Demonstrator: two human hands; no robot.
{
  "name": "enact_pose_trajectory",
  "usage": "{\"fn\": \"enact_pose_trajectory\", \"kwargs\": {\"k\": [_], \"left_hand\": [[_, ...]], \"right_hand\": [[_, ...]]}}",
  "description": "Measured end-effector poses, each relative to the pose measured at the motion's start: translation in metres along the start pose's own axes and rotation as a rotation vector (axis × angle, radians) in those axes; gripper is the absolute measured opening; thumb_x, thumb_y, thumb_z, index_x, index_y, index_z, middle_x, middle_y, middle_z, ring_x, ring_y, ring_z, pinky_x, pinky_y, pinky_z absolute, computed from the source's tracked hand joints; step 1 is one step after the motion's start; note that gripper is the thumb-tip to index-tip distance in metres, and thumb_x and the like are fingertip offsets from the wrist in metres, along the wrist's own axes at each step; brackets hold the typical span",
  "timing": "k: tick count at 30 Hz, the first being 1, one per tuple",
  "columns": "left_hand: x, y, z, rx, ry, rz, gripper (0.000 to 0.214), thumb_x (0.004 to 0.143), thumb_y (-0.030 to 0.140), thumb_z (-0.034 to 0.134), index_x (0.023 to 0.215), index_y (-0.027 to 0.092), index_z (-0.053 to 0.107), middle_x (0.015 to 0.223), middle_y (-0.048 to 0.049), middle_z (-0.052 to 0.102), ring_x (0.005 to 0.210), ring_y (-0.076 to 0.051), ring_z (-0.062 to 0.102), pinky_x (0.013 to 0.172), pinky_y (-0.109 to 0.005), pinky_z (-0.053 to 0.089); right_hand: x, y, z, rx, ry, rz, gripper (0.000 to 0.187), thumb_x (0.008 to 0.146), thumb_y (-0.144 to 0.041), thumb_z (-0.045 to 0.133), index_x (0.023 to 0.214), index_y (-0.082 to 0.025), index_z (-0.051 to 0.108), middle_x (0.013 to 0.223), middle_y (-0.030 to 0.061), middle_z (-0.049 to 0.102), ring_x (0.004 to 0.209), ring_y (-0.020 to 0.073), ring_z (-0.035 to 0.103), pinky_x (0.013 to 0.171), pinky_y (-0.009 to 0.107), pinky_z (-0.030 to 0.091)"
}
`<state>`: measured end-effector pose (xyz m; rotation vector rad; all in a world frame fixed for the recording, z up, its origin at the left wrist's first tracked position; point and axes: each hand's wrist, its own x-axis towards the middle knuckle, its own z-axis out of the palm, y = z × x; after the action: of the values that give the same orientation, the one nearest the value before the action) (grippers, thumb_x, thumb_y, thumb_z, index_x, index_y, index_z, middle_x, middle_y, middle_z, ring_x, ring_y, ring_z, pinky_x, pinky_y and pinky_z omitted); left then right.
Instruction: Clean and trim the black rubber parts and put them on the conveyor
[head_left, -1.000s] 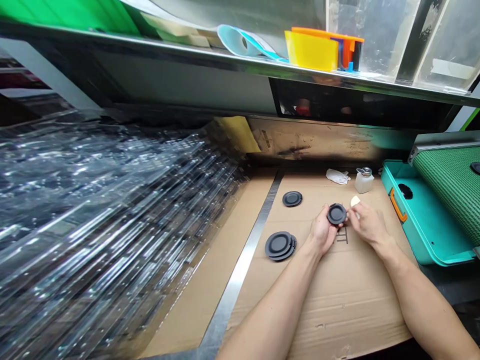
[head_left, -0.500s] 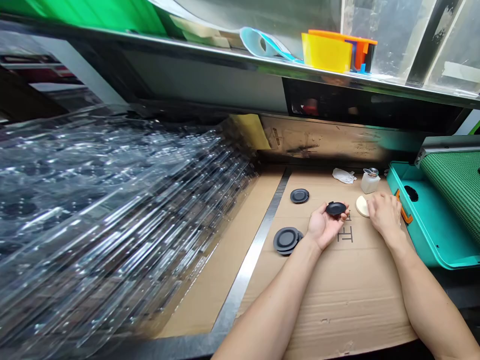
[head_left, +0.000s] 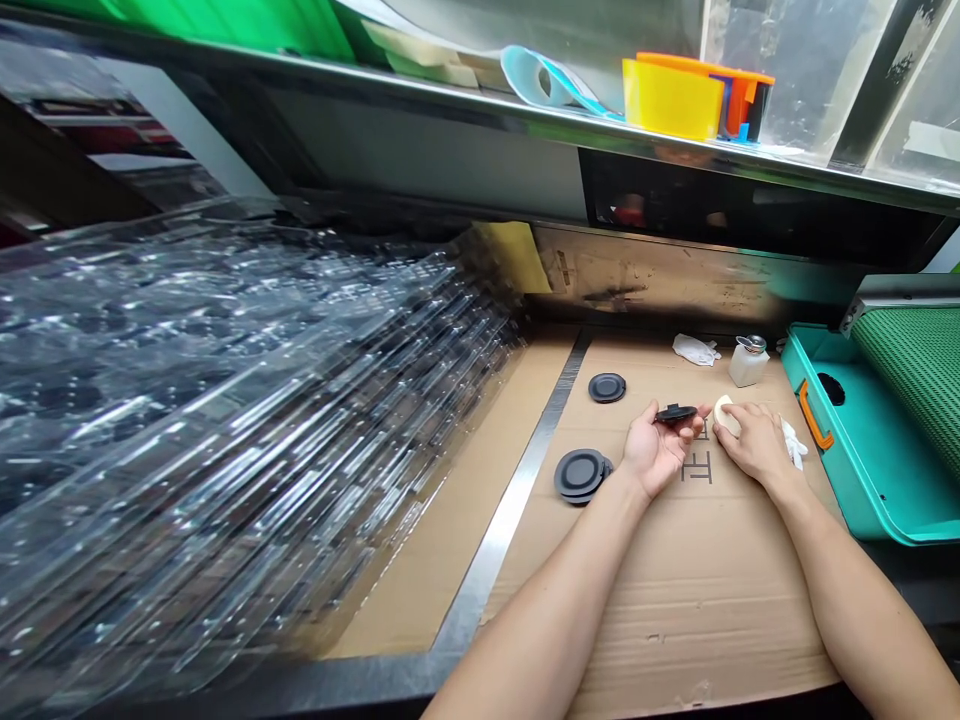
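Over the cardboard-covered worktop (head_left: 675, 600), I have the left hand (head_left: 656, 450) palm up, fingers gripping a black rubber disc (head_left: 676, 413), while the right hand's (head_left: 757, 445) fingers press what looks like a pale sponge (head_left: 723, 412).

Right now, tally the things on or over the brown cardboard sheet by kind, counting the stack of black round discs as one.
Loose black round discs: 2
Stack of black round discs: 1
Cream round pad: 1
White crumpled cloths: 2
Translucent pump bottle: 1
Total: 7
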<state>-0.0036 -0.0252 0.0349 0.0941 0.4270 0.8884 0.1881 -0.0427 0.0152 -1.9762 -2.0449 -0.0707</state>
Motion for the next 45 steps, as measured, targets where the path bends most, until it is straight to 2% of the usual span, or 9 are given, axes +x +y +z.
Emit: {"fn": "enact_pose_trajectory", "kwargs": {"k": [5, 8, 11, 13, 15, 18, 23, 32, 45], "left_hand": [[-0.001, 0.000, -0.001, 0.039, -0.011, 0.011, 0.056, 0.103, 0.045, 0.027, 0.112, 0.003, 0.063, 0.120, -0.0287, 0.065, 0.072, -0.016, 0.064, 0.051, -0.022, 0.049], [0.003, -0.006, -0.002, 0.133, -0.003, 0.073, 0.052, 0.100, 0.052, 0.042, 0.106, 0.005, 0.065, 0.111, -0.0244, 0.069, 0.079, -0.019, 0.068, 0.061, -0.025, 0.054], [0.007, -0.015, -0.006, 0.404, 0.037, 0.314, 0.042, 0.085, 0.045, 0.072, 0.111, 0.012, 0.066, 0.110, -0.0156, 0.070, 0.089, -0.021, 0.069, 0.078, -0.030, 0.055], [0.009, -0.022, -0.009, 0.621, 0.081, 0.547, 0.052, 0.069, 0.029, 0.088, 0.116, 0.017, 0.068, 0.116, -0.0117, 0.069, 0.104, -0.023, 0.067, 0.093, -0.032, 0.051], [0.008, -0.028, -0.011, 0.764, 0.106, 0.724, 0.070, 0.057, 0.017, 0.092, 0.122, 0.020, 0.068, 0.120, -0.0101, 0.069, 0.119, -0.026, 0.060, 0.106, -0.034, 0.043], [0.005, -0.033, -0.012, 0.863, 0.098, 0.842, 0.089, 0.052, 0.011, 0.092, 0.135, 0.022, 0.061, 0.118, -0.0090, 0.069, 0.125, -0.028, 0.056, 0.113, -0.035, 0.035], [0.001, -0.033, -0.010, 0.866, 0.112, 0.843, 0.105, 0.051, 0.009, 0.092, 0.146, 0.024, 0.048, 0.121, -0.0094, 0.068, 0.128, -0.029, 0.054, 0.114, -0.037, 0.032], [-0.005, -0.035, -0.006, 0.943, 0.046, 0.900, 0.103, 0.060, 0.012, 0.089, 0.150, 0.028, 0.042, 0.122, -0.0078, 0.066, 0.126, -0.025, 0.055, 0.112, -0.034, 0.034], [-0.006, -0.039, -0.003, 0.897, 0.074, 0.882, 0.100, 0.058, 0.010, 0.089, 0.148, 0.028, 0.047, 0.118, -0.0078, 0.067, 0.123, -0.026, 0.056, 0.111, -0.034, 0.035]], "right_hand": [[-0.001, -0.001, -0.001, 0.017, 0.007, -0.001, 0.033, 0.095, -0.044, 0.055, 0.121, -0.028, 0.067, 0.119, 0.0070, 0.068, 0.113, 0.0276, 0.055, 0.091, 0.038, 0.036], [-0.001, 0.000, 0.000, 0.023, 0.018, -0.008, 0.034, 0.095, -0.043, 0.056, 0.123, -0.028, 0.067, 0.118, 0.0070, 0.069, 0.113, 0.0272, 0.055, 0.093, 0.038, 0.036], [-0.001, 0.001, 0.002, 0.016, 0.025, -0.013, 0.033, 0.095, -0.042, 0.056, 0.122, -0.027, 0.067, 0.117, 0.0067, 0.069, 0.114, 0.0275, 0.055, 0.095, 0.038, 0.036], [0.000, 0.002, 0.003, 0.012, 0.022, -0.007, 0.033, 0.095, -0.042, 0.056, 0.122, -0.027, 0.067, 0.118, 0.0072, 0.069, 0.114, 0.0279, 0.054, 0.095, 0.038, 0.036], [0.000, 0.002, 0.002, 0.011, 0.006, -0.002, 0.033, 0.094, -0.041, 0.056, 0.122, -0.026, 0.067, 0.121, 0.0079, 0.068, 0.115, 0.0285, 0.054, 0.095, 0.039, 0.036], [0.000, 0.002, 0.000, 0.016, -0.012, 0.000, 0.034, 0.094, -0.040, 0.056, 0.123, -0.026, 0.067, 0.123, 0.0080, 0.068, 0.115, 0.0293, 0.054, 0.094, 0.040, 0.036], [-0.001, 0.000, -0.004, 0.020, -0.014, 0.003, 0.034, 0.095, -0.039, 0.055, 0.123, -0.025, 0.067, 0.125, 0.0086, 0.067, 0.116, 0.0296, 0.054, 0.093, 0.040, 0.037], [-0.001, 0.001, -0.001, 0.026, -0.017, 0.007, 0.034, 0.095, -0.041, 0.055, 0.123, -0.026, 0.067, 0.126, 0.0078, 0.067, 0.117, 0.0296, 0.053, 0.095, 0.040, 0.036], [0.001, 0.003, 0.002, 0.039, -0.008, -0.013, 0.035, 0.095, -0.041, 0.055, 0.124, -0.026, 0.067, 0.124, 0.0082, 0.067, 0.115, 0.0286, 0.054, 0.096, 0.040, 0.037]]}}
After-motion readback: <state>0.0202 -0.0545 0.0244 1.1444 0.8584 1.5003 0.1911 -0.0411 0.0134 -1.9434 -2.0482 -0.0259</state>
